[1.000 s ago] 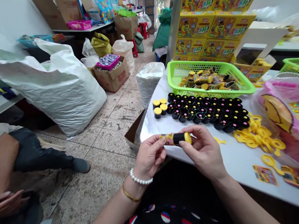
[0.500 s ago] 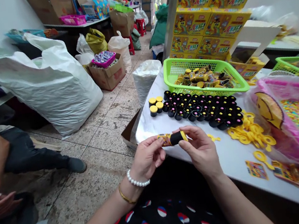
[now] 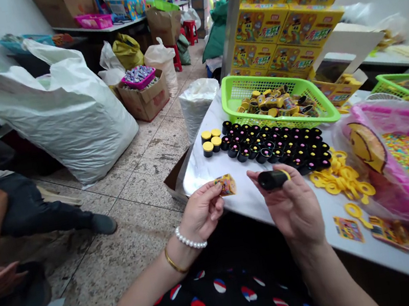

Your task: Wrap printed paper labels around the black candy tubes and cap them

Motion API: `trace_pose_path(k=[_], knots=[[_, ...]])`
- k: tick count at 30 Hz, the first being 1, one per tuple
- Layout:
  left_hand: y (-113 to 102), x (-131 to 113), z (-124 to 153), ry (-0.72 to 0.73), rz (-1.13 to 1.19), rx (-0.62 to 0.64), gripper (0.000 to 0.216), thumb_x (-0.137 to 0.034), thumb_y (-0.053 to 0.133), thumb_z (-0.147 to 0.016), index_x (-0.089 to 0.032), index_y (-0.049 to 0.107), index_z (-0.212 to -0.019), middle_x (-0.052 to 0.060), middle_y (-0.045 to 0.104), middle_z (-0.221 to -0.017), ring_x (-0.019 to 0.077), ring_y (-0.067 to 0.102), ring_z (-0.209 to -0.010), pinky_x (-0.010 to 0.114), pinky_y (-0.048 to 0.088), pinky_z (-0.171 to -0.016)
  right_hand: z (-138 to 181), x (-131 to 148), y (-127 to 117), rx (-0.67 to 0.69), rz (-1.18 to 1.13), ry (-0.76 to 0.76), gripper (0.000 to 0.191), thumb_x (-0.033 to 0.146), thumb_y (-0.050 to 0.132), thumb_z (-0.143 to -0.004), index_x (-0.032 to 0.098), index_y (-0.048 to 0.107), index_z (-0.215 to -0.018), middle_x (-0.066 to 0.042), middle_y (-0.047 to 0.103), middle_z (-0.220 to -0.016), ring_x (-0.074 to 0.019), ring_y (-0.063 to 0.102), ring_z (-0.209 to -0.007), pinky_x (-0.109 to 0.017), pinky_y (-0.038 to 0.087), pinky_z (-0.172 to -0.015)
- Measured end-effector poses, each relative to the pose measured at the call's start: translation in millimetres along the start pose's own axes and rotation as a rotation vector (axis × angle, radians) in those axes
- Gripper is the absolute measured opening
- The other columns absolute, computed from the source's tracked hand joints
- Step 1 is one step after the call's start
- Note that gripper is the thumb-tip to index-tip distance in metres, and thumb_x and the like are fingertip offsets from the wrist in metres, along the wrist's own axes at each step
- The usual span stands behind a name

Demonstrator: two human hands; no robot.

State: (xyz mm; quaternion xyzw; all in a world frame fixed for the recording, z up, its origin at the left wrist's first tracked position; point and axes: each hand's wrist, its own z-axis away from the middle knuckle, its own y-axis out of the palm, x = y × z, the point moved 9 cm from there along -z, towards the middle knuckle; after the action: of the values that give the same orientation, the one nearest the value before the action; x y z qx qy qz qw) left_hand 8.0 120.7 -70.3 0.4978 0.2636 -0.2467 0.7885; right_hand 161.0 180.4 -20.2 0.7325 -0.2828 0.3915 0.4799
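Between the thumb and fingers of my left hand point(image 3: 203, 212) is a printed yellow label sleeve point(image 3: 227, 184). My right hand point(image 3: 293, 201) grips a small black cup point(image 3: 272, 180) lying sideways, with a yellow rim at its right end. A gap separates the sleeve from the cup. Behind my hands, rows of black cups point(image 3: 266, 153) stand upright on the white table point(image 3: 249, 203), with pink or yellow bits inside many. Several yellow-capped cups point(image 3: 208, 148) stand at their left. Yellow ring-shaped pieces point(image 3: 342, 177) are piled to the right, near a loose printed label point(image 3: 349, 229).
A green basket point(image 3: 229, 102) of labelled cups sits behind the rows. At right is a pink basket point(image 3: 366, 122) of colourful candy bits. Yellow printed boxes point(image 3: 269, 23) are stacked at the back. Large white sacks point(image 3: 77, 111) and a seated person's leg point(image 3: 46, 209) are at left.
The label sleeve and the black cup, end to end before, are now apart. My right hand has moved right with the cup and turned it; my left hand keeps the sleeve.
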Motion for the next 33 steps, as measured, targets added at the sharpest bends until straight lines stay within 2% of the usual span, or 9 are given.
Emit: trace_pose_path(k=[3, 5, 7, 10, 12, 17, 23, 27, 33], knots=[[5, 2, 0, -0.014, 0.007, 0.021, 0.019, -0.017, 0.075, -0.074, -0.009, 0.061, -0.085, 0.001, 0.064, -0.071, -0.0011, 0.041, -0.038, 0.009, 0.025, -0.029, -4, -13, 9, 0.072, -0.144, 0.166, 0.027, 0.040, 0.070, -0.083, 0.028, 0.062, -0.105, -0.005, 0.073, -0.108, -0.0289, 0.066, -0.111, -0.057, 0.042, -0.105], [9, 2, 0, -0.010, 0.005, 0.049, 0.020, -0.018, 0.075, -0.076, -0.009, 0.062, -0.089, 0.000, 0.064, -0.072, -0.0017, 0.039, -0.037, 0.009, 0.024, -0.029, -4, -24, 13, 0.102, -0.119, 0.239, 0.025, 0.037, 0.071, -0.082, 0.026, 0.062, -0.102, -0.007, 0.071, -0.115, -0.0272, 0.067, -0.108, -0.055, 0.047, -0.101], [12, 4, 0, -0.018, 0.034, 0.077, 0.022, -0.019, 0.075, -0.076, -0.008, 0.063, -0.091, 0.000, 0.064, -0.071, -0.0018, 0.039, -0.037, 0.008, 0.023, -0.028, -4, -32, 14, 0.093, -0.053, 0.280, 0.024, 0.037, 0.071, -0.082, 0.024, 0.062, -0.100, -0.007, 0.073, -0.109, -0.0241, 0.070, -0.098, -0.052, 0.052, -0.096], [14, 7, 0, -0.060, 0.123, 0.110, 0.022, -0.018, 0.075, -0.075, -0.008, 0.063, -0.090, -0.002, 0.061, -0.066, -0.0015, 0.039, -0.037, 0.008, 0.023, -0.028, -4, -32, 7, 0.014, 0.057, 0.269, 0.026, 0.036, 0.072, -0.081, 0.023, 0.059, -0.099, -0.001, 0.073, -0.090, -0.0195, 0.071, -0.085, -0.047, 0.057, -0.089], [17, 9, 1, -0.085, 0.164, 0.135, 0.019, -0.019, 0.075, -0.075, -0.009, 0.062, -0.086, -0.004, 0.058, -0.061, -0.0014, 0.037, -0.035, 0.008, 0.022, -0.028, -5, -22, 6, -0.018, 0.157, 0.208, 0.027, 0.033, 0.073, -0.079, 0.023, 0.058, -0.099, 0.000, 0.071, -0.090, -0.0175, 0.070, -0.084, -0.040, 0.059, -0.084], [22, 10, 4, -0.101, 0.112, 0.167, 0.021, -0.024, 0.076, -0.076, -0.011, 0.061, -0.083, -0.006, 0.053, -0.052, -0.0004, 0.033, -0.031, 0.010, 0.021, -0.028, -3, 2, 17, 0.061, 0.374, 0.090, 0.023, 0.026, 0.073, -0.080, 0.024, 0.060, -0.098, -0.002, 0.071, -0.095, -0.0166, 0.069, -0.088, -0.029, 0.058, -0.080], [16, 12, 0, -0.047, 0.045, 0.130, 0.024, -0.020, 0.077, -0.072, -0.010, 0.061, -0.087, 0.001, 0.065, -0.073, -0.0011, 0.042, -0.036, 0.009, 0.023, -0.028, -6, 0, 12, 0.059, 0.259, 0.136, 0.025, 0.030, 0.073, -0.080, 0.024, 0.059, -0.100, -0.005, 0.073, -0.098, -0.0232, 0.070, -0.098, -0.039, 0.055, -0.089], [16, 14, -1, -0.043, 0.056, 0.140, 0.024, -0.021, 0.076, -0.074, -0.010, 0.061, -0.089, 0.001, 0.065, -0.073, -0.0012, 0.041, -0.037, 0.009, 0.023, -0.029, -6, -12, 12, 0.045, 0.071, 0.235, 0.026, 0.035, 0.072, -0.080, 0.025, 0.059, -0.099, -0.005, 0.074, -0.096, -0.0240, 0.070, -0.097, -0.044, 0.055, -0.090], [17, 14, 1, -0.067, 0.164, 0.115, 0.024, -0.018, 0.079, -0.071, -0.011, 0.060, -0.084, -0.004, 0.057, -0.062, 0.0000, 0.040, -0.038, 0.008, 0.022, -0.029, -1, -21, 5, -0.037, 0.151, 0.263, 0.028, 0.033, 0.074, -0.078, 0.023, 0.058, -0.099, -0.002, 0.072, -0.088, -0.0181, 0.070, -0.082, -0.037, 0.058, -0.081]])
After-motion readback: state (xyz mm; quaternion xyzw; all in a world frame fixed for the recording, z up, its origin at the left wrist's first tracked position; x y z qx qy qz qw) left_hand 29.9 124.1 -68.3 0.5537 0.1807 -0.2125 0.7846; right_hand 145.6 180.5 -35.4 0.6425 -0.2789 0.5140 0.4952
